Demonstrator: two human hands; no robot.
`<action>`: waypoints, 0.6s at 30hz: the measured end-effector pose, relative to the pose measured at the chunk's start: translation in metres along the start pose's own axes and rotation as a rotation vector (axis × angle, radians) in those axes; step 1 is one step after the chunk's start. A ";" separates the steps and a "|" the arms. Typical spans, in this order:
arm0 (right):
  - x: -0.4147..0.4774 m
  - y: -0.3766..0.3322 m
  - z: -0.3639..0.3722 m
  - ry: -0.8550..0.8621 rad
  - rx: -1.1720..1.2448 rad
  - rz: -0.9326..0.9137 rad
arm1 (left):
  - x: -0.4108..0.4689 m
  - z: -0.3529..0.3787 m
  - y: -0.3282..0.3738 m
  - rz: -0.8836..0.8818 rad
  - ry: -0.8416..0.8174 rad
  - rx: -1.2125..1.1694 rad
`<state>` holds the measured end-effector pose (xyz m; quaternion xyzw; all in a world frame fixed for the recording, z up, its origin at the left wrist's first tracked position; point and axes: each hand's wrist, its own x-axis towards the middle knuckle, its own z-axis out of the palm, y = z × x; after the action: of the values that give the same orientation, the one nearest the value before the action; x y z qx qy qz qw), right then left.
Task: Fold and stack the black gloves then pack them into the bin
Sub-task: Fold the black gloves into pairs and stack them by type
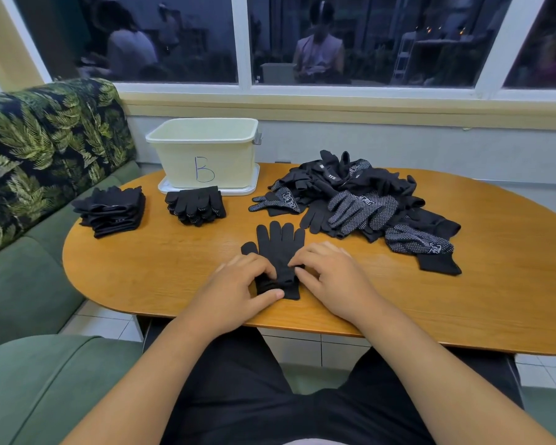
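A black glove (278,248) lies flat on the wooden table (174,268), fingers pointing away from me. My left hand (238,284) pinches its cuff from the left, and my right hand (328,271) presses the cuff from the right. A loose heap of black gloves (360,200), some with white dots, sits at the right. Two stacks of folded gloves rest at the left: one (113,210) near the table's edge, the other (196,204) in front of the bin. The cream bin (206,152) marked "B" stands on its lid at the back.
A green sofa with a leaf-print back (45,149) runs along the left side. A window sill and wall stand behind the table. My legs are under the table's near edge.
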<state>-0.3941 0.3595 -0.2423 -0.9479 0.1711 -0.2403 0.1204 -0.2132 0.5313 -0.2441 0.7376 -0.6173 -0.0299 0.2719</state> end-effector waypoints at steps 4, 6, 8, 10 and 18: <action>-0.003 0.000 -0.001 -0.005 0.026 -0.006 | 0.001 0.000 -0.002 0.014 0.006 0.019; -0.004 0.000 -0.002 -0.013 0.023 0.001 | 0.001 -0.001 -0.001 0.025 0.000 0.030; -0.006 -0.002 -0.004 -0.026 -0.005 0.019 | 0.000 -0.001 -0.001 0.029 0.004 0.024; -0.007 -0.003 -0.006 -0.028 -0.017 0.033 | -0.002 -0.002 0.000 0.038 0.012 0.001; -0.004 0.003 -0.002 -0.044 0.094 0.130 | -0.009 0.000 0.001 0.112 0.037 0.058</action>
<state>-0.3991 0.3580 -0.2430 -0.9331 0.2182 -0.2190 0.1837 -0.2159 0.5394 -0.2463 0.7099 -0.6532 0.0170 0.2629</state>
